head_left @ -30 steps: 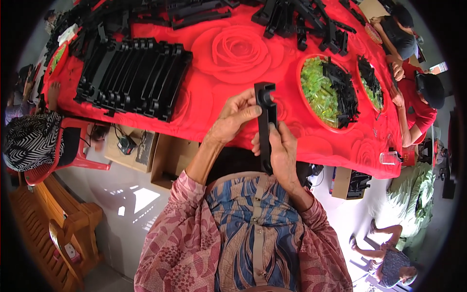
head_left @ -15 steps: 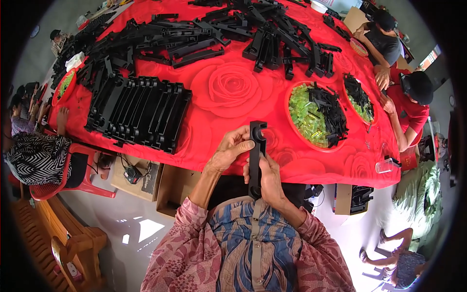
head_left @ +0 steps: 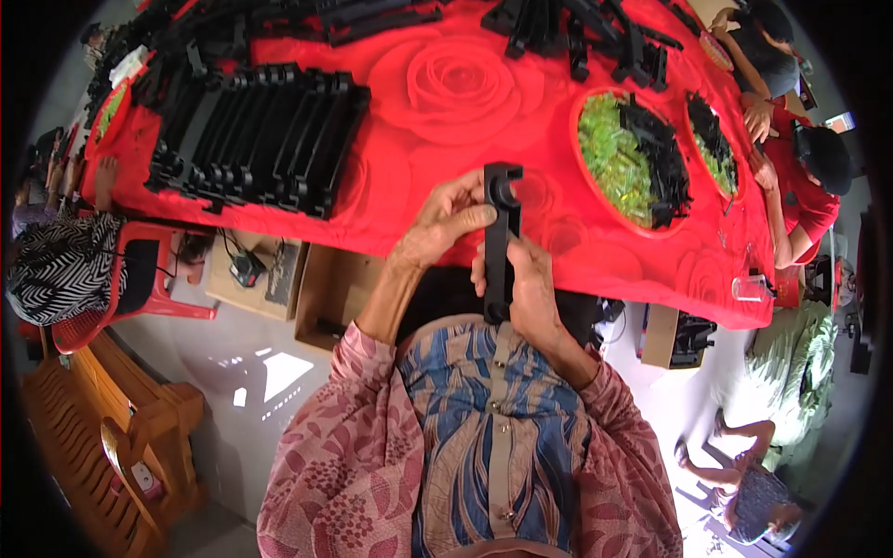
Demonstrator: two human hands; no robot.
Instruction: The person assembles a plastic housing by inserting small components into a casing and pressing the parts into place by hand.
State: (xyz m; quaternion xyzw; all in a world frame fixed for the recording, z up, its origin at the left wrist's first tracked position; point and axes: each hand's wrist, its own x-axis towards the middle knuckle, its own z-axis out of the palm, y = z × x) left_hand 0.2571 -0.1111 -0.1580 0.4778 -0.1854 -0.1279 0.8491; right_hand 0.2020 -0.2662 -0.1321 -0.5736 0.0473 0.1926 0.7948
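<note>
Head view: wooden bench [head_left: 102, 446] stood far left, red chair [head_left: 172, 284] above it. Row of black parts [head_left: 260, 139] lay side by side on red rose-print cloth [head_left: 456, 84]. Left hand [head_left: 439, 228] pinched upper end of long black part [head_left: 498, 251], thumb on its face. Part was held between both hands, before wearer's body, notched end pointing away. Right hand [head_left: 530, 290] gripped its lower half. Red basin [head_left: 646, 232] held green pieces [head_left: 609, 153] and black pieces [head_left: 662, 167]. Clear cup [head_left: 748, 288] lay near cloth's right corner.

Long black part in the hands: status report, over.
Left hand gripping near the notched far end, right hand lower down. Black part held lengthwise, near end toward the body. Nothing seen blocking either hand.
</note>
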